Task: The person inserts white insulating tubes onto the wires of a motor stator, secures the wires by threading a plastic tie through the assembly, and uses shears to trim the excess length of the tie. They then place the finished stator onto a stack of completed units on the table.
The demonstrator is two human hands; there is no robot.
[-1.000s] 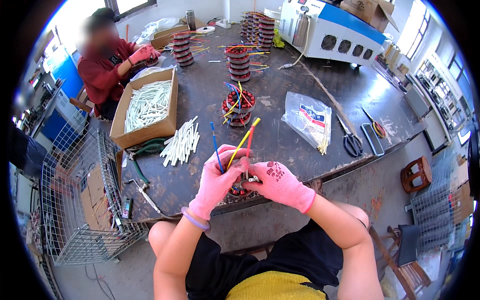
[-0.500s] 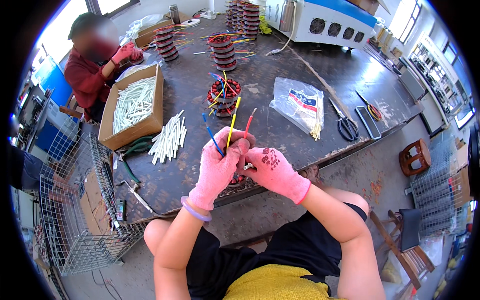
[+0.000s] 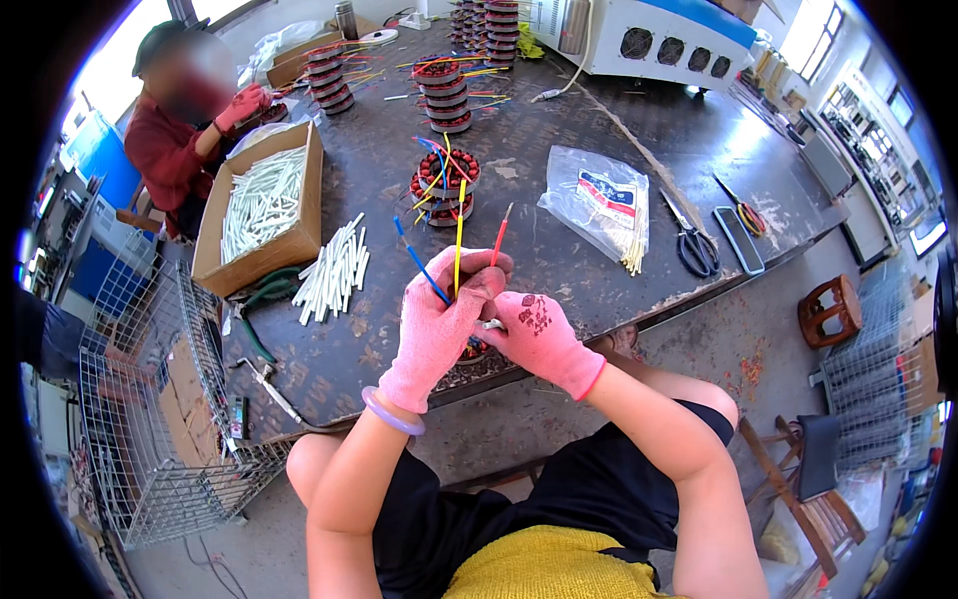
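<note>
My left hand [image 3: 439, 314], in a pink glove, is closed round three wires at the table's near edge. A blue wire [image 3: 420, 260], a yellow wire [image 3: 459, 235] and a red wire [image 3: 501, 236] stick up out of its fingers. Against it, my right hand [image 3: 539, 339], also gloved, pinches a short white tube [image 3: 491, 323], only whose end shows. Beneath both hands a wound motor stator [image 3: 474, 349] is mostly covered. Just beyond stands a small stack of stators [image 3: 444, 185] with coloured leads. White sleeves [image 3: 334, 270] lie piled to the left.
A cardboard box [image 3: 208, 245] of white sleeves stands left, near pliers [image 3: 264, 299] and a thin metal-tipped tool [image 3: 279, 391]. Right lie a plastic bag [image 3: 589, 200], scissors [image 3: 694, 245], a phone [image 3: 738, 240] and cutters [image 3: 743, 212]. Behind are taller stator stacks [image 3: 444, 95] and a co-worker [image 3: 175, 140].
The wires in my left hand have tilted slightly left, and both hands have shifted only a little. The co-worker's hand has moved slightly.
</note>
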